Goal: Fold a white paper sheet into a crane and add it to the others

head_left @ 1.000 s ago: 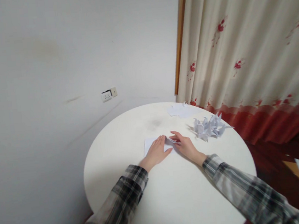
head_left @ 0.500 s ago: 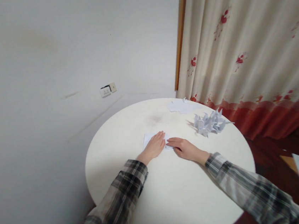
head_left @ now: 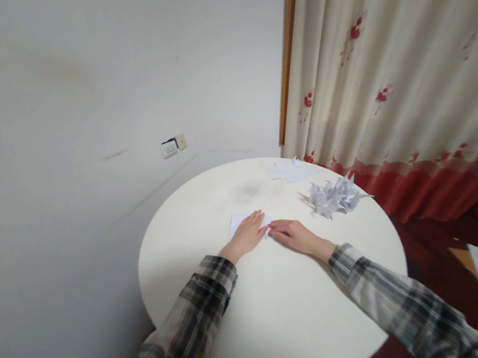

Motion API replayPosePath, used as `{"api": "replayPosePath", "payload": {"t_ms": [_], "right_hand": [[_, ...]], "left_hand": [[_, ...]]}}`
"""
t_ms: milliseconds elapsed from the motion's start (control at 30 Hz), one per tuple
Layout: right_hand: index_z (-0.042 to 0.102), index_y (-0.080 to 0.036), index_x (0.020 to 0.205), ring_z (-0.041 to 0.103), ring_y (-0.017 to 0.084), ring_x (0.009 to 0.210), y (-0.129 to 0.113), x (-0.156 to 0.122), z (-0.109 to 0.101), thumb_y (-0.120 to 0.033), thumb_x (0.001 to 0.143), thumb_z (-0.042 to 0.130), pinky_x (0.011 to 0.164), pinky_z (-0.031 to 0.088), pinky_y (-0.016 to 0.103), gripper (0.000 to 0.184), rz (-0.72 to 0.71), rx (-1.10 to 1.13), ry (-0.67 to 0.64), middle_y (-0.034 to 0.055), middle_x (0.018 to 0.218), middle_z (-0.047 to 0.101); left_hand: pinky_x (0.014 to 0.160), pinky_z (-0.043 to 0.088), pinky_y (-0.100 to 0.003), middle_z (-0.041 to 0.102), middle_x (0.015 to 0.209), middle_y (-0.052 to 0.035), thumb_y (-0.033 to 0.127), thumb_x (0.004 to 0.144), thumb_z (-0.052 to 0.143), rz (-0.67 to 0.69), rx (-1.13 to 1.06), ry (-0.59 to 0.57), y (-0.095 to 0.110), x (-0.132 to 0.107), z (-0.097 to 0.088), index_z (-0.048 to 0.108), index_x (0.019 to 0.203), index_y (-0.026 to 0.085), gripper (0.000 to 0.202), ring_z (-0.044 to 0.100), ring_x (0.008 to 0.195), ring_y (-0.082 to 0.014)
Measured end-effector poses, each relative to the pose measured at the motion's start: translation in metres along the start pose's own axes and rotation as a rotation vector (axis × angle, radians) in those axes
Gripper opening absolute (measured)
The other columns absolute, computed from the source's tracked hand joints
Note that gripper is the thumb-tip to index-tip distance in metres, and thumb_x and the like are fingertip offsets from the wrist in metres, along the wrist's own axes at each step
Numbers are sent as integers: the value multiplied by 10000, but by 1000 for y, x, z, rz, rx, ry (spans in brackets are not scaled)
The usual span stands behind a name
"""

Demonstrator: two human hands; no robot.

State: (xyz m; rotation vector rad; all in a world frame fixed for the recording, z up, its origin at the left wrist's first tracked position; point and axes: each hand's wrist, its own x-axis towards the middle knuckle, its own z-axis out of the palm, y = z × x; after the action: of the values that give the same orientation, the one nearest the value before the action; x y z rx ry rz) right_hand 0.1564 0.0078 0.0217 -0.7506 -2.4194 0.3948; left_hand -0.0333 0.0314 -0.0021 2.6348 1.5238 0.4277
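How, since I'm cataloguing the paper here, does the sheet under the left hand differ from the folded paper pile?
The sheet lies flat, while the folded paper pile rises in sharp points. The left hand covers part of the sheet but no part of the folded paper pile. Both are whitish paper on the white table.

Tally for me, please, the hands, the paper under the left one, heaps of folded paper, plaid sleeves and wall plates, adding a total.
Hands: 2 (left hand, right hand)
Paper under the left hand: 1, layers uncountable
Heap of folded paper: 1, pieces too tangled to count
Plaid sleeves: 2
Wall plates: 2
Total: 8
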Motion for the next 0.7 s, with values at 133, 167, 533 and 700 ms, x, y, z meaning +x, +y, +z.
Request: {"api": "replayPosePath", "payload": {"t_ms": [133, 167, 533, 700], "right_hand": [[626, -196, 969, 575, 156, 977, 3, 1, 2, -328, 901, 332, 889, 427, 281, 329, 40, 16, 16, 58, 1055, 628], [612, -189, 1005, 562, 161, 1002, 5, 0, 3, -334, 901, 329, 904, 417, 290, 334, 49, -10, 20, 67, 1072, 619], [190, -127, 1377, 143, 249, 1320, 3, -12, 8, -615, 822, 246, 1056, 155, 476, 741, 163, -305, -247, 131, 1426, 182], [169, -130, 1382, 125, 256, 1323, -5, -24, 1, -631, 812, 236, 1056, 149, 473, 761, 176, -333, -257, 137, 1429, 157]], "left_hand": [[1042, 217, -362, 288, 1403, -108, 358, 890, 269, 23, -4, 8, 0, 0, 1, 348, 1299, 153, 464, 228, 1301, -204], [1042, 214, -364, 288, 1403, -109, 355, 890, 268, 23, -1, 5, 0, 0, 0, 353, 1297, 155, 461, 226, 1302, -207], [1056, 144, -358, 221, 1423, -137, 509, 849, 276, -24, -21, -50, 7, -4, -7, 302, 1323, 112, 619, 152, 1322, -225], [1053, 137, -355, 200, 1427, -146, 580, 819, 280, -35, -30, -54, 8, -4, -8, 282, 1331, 98, 704, 141, 1324, -233]]}}
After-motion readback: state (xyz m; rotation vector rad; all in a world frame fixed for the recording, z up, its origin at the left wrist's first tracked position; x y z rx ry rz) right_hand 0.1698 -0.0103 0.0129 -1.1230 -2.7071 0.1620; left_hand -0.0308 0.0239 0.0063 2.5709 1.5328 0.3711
